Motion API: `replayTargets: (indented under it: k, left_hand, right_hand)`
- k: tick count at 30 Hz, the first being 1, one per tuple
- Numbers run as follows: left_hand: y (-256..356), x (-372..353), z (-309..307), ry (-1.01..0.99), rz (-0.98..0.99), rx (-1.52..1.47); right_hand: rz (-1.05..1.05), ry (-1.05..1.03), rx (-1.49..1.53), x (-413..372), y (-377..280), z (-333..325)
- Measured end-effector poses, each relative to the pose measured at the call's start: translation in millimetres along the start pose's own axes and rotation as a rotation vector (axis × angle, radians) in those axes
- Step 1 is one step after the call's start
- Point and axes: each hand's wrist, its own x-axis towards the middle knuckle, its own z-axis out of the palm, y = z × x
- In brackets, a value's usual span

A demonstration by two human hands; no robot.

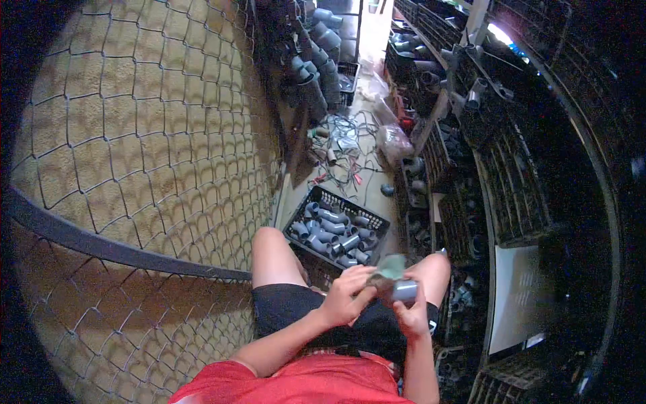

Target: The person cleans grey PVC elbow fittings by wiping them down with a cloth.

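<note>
I sit with bare knees up, both hands meeting over my lap. My right hand grips a short grey plastic pipe fitting. My left hand presses a small greenish rag or pad against the top of that fitting. Just beyond my knees stands a black plastic crate filled with several similar grey pipe fittings.
A chain-link fence over a brick wall fills the left side. Dark racks of crates with fittings line the right. A narrow floor aisle runs ahead, littered with loose wires and plastic bags. Grey pipe elbows hang at the upper middle.
</note>
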Motion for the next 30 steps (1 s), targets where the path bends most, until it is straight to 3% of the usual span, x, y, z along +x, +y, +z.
replayTargets:
  k: [2,4,6,8,9,10,13,14,16,18,20,22,24,26,27,30]
  left_hand:
    - [4.4,-1.2,-13.5,-0.093,0.013,-0.003]
    - [7.1,0.6,-27.9,-0.305,-0.177,-0.158]
    - [5.4,-5.2,-27.8,-0.330,-0.207,-0.195]
    - [16.8,-8.7,-23.5,0.104,-0.207,-0.196]
    - [27.1,-5.7,-19.1,0.328,-0.419,-0.385]
    - [24.4,-3.7,-16.3,0.489,-0.360,-0.415]
    - [16.8,-6.1,-29.5,0.113,0.101,0.091]
    - [19.8,-10.2,-29.2,0.034,0.040,0.077]
    - [20.3,-7.6,-36.3,-0.113,0.113,0.298]
    - [25.2,-7.1,-41.4,-0.193,0.122,0.323]
    - [26.3,-3.4,-44.0,-0.284,0.135,0.351]
    - [24.3,0.8,-44.5,-0.447,0.040,0.078]
    - [22.8,0.3,-48.7,-0.528,0.088,0.102]
    - [28.7,-2.8,-48.8,-0.399,-0.151,-0.147]
    - [26.4,0.7,-51.5,-0.311,-0.004,-0.051]
    - [28.5,1.0,-49.6,0.001,-0.040,-0.074]
  right_hand:
    - [0.043,-0.116,0.070,-3.9,-1.9,7.0]
    - [0.008,-0.122,0.053,-3.4,-5.8,16.5]
    - [0.050,0.042,0.287,-2.4,-9.0,27.9]
    - [0.016,0.016,0.255,2.3,6.1,19.7]
    - [0.045,-0.006,0.285,3.2,7.6,20.3]
    - [0.073,-0.026,0.316,4.0,9.2,22.0]
    - [0.077,0.003,0.428,4.8,2.2,38.4]
    - [0.096,0.057,0.508,3.9,1.7,39.8]
    - [0.062,0.011,0.458,5.4,0.0,38.6]
    - [0.049,-0.077,0.214,5.5,-0.8,38.0]
    - [0.052,-0.112,0.222,4.3,4.3,35.1]
    - [0.162,-0.096,0.478,1.5,4.9,37.1]
    - [0.115,-0.071,0.468,0.5,6.3,42.5]
    - [0.255,0.070,0.684,-2.0,2.8,46.6]
    - [0.285,0.104,0.681,-1.9,14.6,41.9]
    - [0.308,0.138,0.695,2.6,14.7,39.1]
